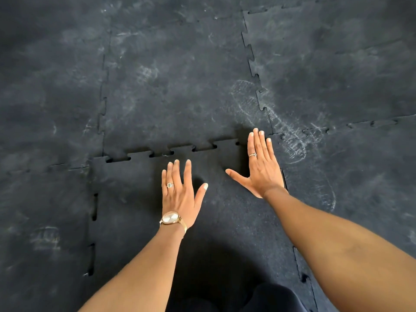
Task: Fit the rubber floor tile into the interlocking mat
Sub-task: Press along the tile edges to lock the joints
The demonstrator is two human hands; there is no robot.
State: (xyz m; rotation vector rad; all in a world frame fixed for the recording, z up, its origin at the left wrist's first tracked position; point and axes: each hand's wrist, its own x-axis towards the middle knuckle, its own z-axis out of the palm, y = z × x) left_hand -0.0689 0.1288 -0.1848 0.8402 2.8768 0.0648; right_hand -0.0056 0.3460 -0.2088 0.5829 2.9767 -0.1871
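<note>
No readable text, label, brand, number or sign appears on any surface here.

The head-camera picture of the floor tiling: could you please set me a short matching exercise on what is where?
Things:
1. left hand
2. right hand
3. gold wristwatch with pale oval face
4. whitish shoe print

Places:
A. flat at the far right corner of the dark loose rubber tile
B. on the left wrist
C. on the laid black interlocking mat, beyond the hands
D. flat near the middle of the tile's far edge

Pairs: 1-D, 2-A, 3-B, 4-C
</note>
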